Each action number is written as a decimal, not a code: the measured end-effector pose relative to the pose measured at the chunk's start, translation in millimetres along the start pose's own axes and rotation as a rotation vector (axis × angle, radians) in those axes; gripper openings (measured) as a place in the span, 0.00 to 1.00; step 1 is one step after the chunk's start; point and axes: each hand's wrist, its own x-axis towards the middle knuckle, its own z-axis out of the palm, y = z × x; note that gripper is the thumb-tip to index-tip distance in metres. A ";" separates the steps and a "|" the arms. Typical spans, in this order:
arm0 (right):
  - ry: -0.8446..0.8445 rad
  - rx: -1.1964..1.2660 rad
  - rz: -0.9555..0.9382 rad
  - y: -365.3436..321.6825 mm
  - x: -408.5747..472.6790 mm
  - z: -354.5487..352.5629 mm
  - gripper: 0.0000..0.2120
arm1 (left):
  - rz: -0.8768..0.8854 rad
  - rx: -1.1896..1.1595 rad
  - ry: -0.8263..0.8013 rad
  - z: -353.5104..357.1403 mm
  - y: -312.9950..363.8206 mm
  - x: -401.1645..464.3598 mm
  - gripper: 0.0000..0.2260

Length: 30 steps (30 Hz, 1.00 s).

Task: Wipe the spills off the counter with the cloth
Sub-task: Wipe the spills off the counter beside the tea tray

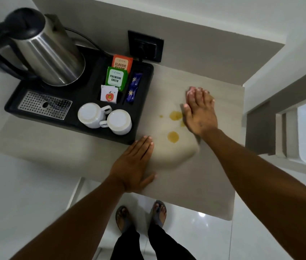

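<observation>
Counter (167, 175): tray (141, 117) at left bearing kettle (51, 51), two cups (92, 115); spills (173, 136) right of tray.

Right hand (199, 113) lies flat on the table (223, 102) beside yellow spills (173, 136) — left hand (133, 164) rests flat near the black tray (142, 109).

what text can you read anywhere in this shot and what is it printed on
"CLASSIC ASSAM": orange tea sachet in the black tray
"PREMIUM GREEN": green tea sachet in front of it
Small brand line atop both sachets: too small to read
White sachet with apple logo: text too blurred
Blue sachets: star pattern, no legible words
</observation>
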 end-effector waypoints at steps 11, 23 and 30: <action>-0.022 -0.017 -0.060 17.6 12.8 1.9 0.38 | -0.004 -0.036 -0.010 -2.0 0.7 0.0 0.43; -0.003 -0.062 -0.335 10.4 -70.2 15.9 0.28 | 0.003 -0.020 0.032 1.5 0.7 -1.0 0.43; 0.008 0.001 -0.181 -29.2 9.7 6.3 0.29 | 0.010 -0.050 0.075 4.3 -1.2 -2.3 0.42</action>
